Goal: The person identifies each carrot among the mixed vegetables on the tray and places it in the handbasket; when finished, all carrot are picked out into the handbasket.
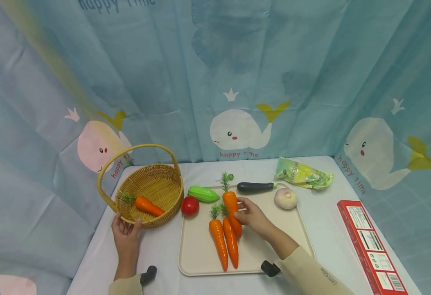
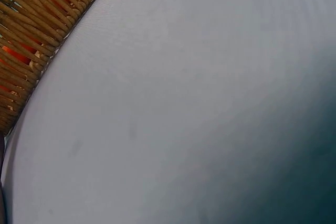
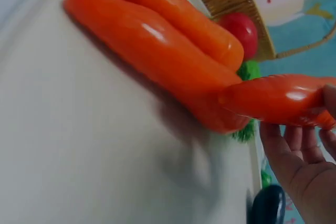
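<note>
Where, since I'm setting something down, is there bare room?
Bare: the tray in front of the tomato, left of two carrots; the cloth between the tray and the red box. Crowded: the tray's middle, where the right hand holds a third carrot near them.

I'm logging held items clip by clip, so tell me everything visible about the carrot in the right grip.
The carrot is glossy orange and plastic-looking, tapering to a narrow tip, with a frilly green leafy top. The right grip holds its body between thumb and fingers. It is over the cream tray, leafy top at the far end, tip at the near end. Two similar carrots lie beside it; the right-wrist view shows it overlapping one, but whether they touch is unclear.
</note>
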The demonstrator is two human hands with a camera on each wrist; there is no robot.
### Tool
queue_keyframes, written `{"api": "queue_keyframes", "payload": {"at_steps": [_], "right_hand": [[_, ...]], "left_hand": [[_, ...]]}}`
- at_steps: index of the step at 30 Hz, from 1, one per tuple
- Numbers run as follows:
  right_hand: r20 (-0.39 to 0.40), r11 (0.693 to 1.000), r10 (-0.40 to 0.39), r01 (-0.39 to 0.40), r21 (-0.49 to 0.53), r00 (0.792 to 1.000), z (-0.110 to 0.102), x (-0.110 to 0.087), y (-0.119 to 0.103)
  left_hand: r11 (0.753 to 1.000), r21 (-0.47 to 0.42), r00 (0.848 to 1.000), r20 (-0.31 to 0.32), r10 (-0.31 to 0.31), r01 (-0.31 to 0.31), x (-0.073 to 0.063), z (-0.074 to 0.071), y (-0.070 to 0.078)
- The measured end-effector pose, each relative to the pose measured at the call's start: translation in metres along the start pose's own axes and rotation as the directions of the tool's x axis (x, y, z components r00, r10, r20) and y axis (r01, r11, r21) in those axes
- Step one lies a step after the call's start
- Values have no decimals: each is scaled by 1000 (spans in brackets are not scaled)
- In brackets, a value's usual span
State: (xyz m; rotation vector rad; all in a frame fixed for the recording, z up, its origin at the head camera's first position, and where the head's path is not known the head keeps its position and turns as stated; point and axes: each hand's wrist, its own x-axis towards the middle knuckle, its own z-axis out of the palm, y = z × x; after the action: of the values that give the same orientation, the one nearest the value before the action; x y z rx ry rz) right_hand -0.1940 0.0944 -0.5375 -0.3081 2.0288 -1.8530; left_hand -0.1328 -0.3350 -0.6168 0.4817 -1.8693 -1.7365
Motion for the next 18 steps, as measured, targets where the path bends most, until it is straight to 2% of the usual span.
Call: {"api": "queue_keyframes", "payload": {"at_steps": [10,18], "right_hand": [[48,1000,19,-19,-2,999,33,40,-17],[117,997,0,9,-73,993,70,70,-39]], "left_hand": [[999,-34,1000,25,-7,7,-4,1,15],[1000,11,1000,-3,-9,9,1,-1,4]]}}
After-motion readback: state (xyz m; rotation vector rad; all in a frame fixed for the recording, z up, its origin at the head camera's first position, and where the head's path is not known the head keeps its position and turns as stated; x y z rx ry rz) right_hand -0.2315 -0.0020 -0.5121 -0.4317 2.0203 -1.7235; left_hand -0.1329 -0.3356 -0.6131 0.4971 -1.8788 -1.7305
